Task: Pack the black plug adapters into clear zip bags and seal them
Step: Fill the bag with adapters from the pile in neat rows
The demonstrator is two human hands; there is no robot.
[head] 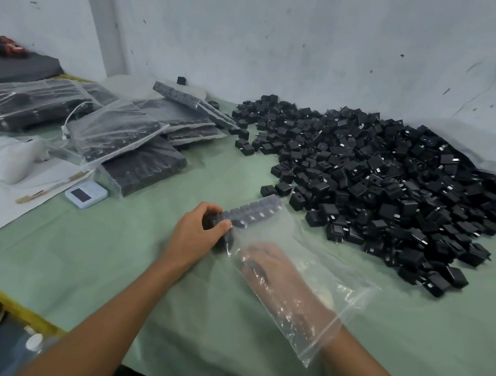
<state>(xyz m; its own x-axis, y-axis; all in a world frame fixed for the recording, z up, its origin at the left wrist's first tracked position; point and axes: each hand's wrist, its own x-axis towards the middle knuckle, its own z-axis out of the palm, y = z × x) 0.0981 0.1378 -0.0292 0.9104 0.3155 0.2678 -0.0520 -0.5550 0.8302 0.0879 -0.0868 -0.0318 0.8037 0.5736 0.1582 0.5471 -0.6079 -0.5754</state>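
1. Green-covered desk [167,287] nearest, both forearms reaching in.
2. Left hand [198,234] curls round the end of a row of adapters [253,211] at the zip bag's [323,273] far edge.
3. Right hand [269,261] is inside the bag through its open mouth; the plastic blurs the fingers, so I can't tell its grip.
4. Adapters are likely hard and light, and the row would scatter easily, so squeeze it from both ends. The bag looks limp and slick; hold it at the zip lip.
5. Further off: loose pile [395,186] on the right, filled bags [141,132] on the left, wall [288,38] behind.
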